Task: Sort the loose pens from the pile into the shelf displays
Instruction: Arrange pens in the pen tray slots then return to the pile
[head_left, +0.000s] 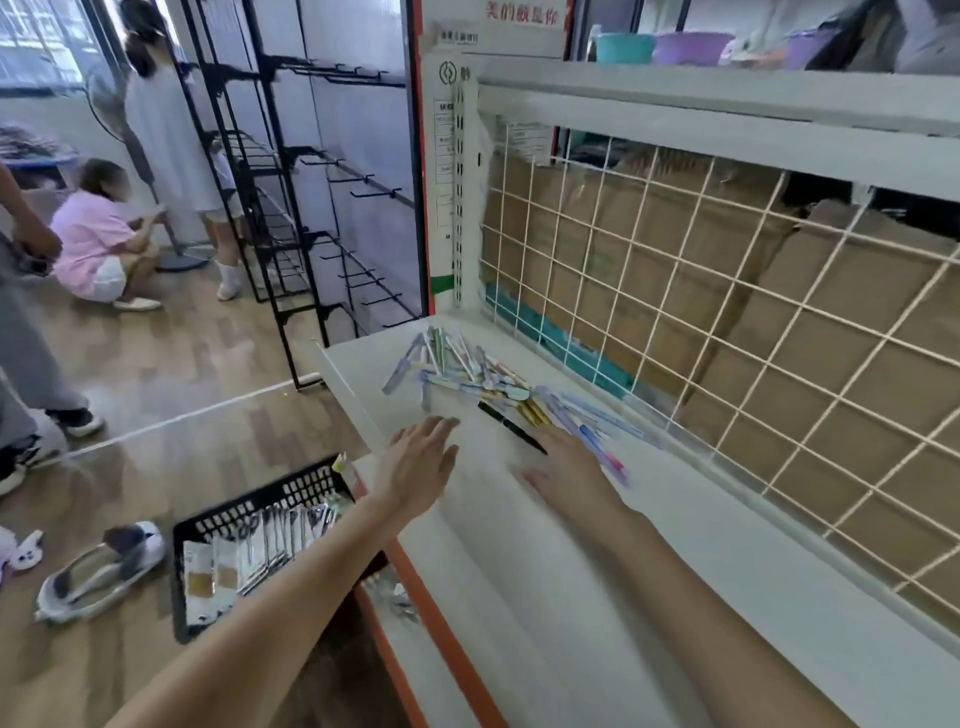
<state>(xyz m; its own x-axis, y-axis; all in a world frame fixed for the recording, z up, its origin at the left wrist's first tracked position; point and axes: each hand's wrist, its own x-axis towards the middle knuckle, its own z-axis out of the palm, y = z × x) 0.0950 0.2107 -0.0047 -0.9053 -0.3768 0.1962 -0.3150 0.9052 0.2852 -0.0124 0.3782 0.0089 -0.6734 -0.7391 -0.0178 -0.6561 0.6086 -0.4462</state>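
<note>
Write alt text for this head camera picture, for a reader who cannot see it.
Two bare hands, the left hand and the right hand, reach flat and open over a white shelf toward a pile of pens; a black pen lies nearest. A black basket sits on the floor below.

Even, soft indoor light fills the scene, with daylight from a window (36, 47) at upper left. Shadows are faint. The wide lens bends the wire grid (727, 322) and shelf (545, 571) lines toward the edges. Motion blur smears the pens (467, 374) and both hands; the background is soft.
</note>
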